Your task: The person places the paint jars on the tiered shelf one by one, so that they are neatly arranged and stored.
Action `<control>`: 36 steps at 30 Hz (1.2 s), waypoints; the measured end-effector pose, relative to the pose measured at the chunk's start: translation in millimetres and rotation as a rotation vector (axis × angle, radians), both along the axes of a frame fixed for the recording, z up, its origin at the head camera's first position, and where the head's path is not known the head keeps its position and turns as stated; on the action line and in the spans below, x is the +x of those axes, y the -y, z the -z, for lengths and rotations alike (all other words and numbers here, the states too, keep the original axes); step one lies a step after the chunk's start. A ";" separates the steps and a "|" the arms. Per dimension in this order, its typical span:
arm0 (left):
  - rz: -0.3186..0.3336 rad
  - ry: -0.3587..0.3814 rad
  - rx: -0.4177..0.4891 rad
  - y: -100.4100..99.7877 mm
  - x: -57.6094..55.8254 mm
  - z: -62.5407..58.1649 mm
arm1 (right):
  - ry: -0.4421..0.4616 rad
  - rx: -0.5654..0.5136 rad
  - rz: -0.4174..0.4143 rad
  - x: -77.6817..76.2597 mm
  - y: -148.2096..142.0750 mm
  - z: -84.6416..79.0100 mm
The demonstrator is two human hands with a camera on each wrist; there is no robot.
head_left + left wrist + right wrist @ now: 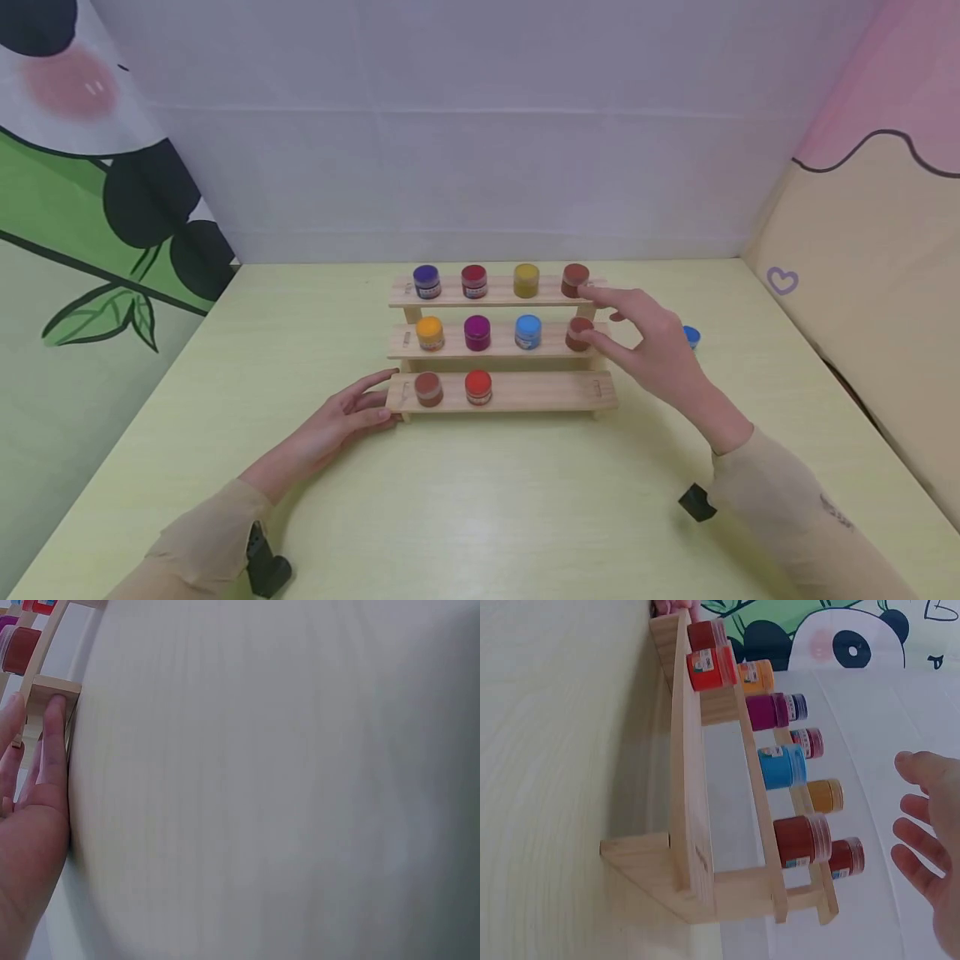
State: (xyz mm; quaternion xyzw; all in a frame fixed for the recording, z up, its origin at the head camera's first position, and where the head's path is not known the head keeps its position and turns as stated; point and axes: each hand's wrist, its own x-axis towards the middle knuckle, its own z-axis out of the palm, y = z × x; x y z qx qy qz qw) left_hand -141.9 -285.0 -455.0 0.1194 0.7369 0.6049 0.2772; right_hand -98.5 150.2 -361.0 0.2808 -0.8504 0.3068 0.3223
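A three-tier wooden rack [540,400] holds small paint jars. Dark blue [427,282], crimson [474,282], ochre [527,281] and brown [574,280] jars line the top tier. Orange [430,333], purple [477,332], light blue [528,332] and brown [802,840] jars stand on the middle one. On the bottom tier are a brown jar [428,389] and a red jar [478,387], both toward the left. My left hand [348,421] holds the rack's lower left end. Beside the right-end jars, my right hand [652,342] has loosely bent fingers, apart from them in the right wrist view.
A blue jar [692,337] stands on the pale table [465,500] right of the rack, partly hidden behind my right hand. A plain backdrop [480,183] rises behind the table. Printed cloth panels flank both sides, with a panda [832,641] on the left one.
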 end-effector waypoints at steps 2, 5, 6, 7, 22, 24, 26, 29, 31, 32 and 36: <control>0.000 0.001 0.001 0.4 0.3 -0.6 | -0.015 -0.006 0.012 -0.6 -7.8 2.9; 0.002 0.004 -0.002 0.3 0.5 -1.0 | -0.028 -0.017 0.036 -0.7 -19.5 5.9; -0.001 0.008 -0.004 0.1 0.4 -1.2 | -0.032 -0.019 0.048 -0.7 -23.4 7.1; -0.005 0.013 -0.006 -0.4 0.3 -1.2 | -0.039 -0.021 0.059 -0.6 -27.3 8.7; -0.004 0.017 -0.010 -0.4 0.1 -0.7 | -0.019 0.021 0.178 -7.7 -77.4 31.2; -0.004 0.018 -0.009 -0.2 0.2 -0.7 | 0.000 0.019 0.191 -9.5 -84.4 34.7; -0.001 0.016 -0.010 0.3 0.5 -0.8 | 0.027 0.023 0.207 -10.9 -91.4 38.2; 0.005 0.012 -0.006 0.3 0.5 -0.7 | 0.085 0.029 0.238 -12.1 -101.6 43.3; 0.009 0.010 0.000 0.1 0.5 -1.0 | 0.130 0.037 0.259 -12.9 -108.0 46.5; 0.010 0.012 0.005 -0.1 0.5 -1.3 | 0.153 0.040 0.268 -13.3 -111.0 48.1; 0.009 0.015 0.016 -0.1 0.5 -1.7 | 0.246 0.066 0.293 -14.7 -121.9 53.4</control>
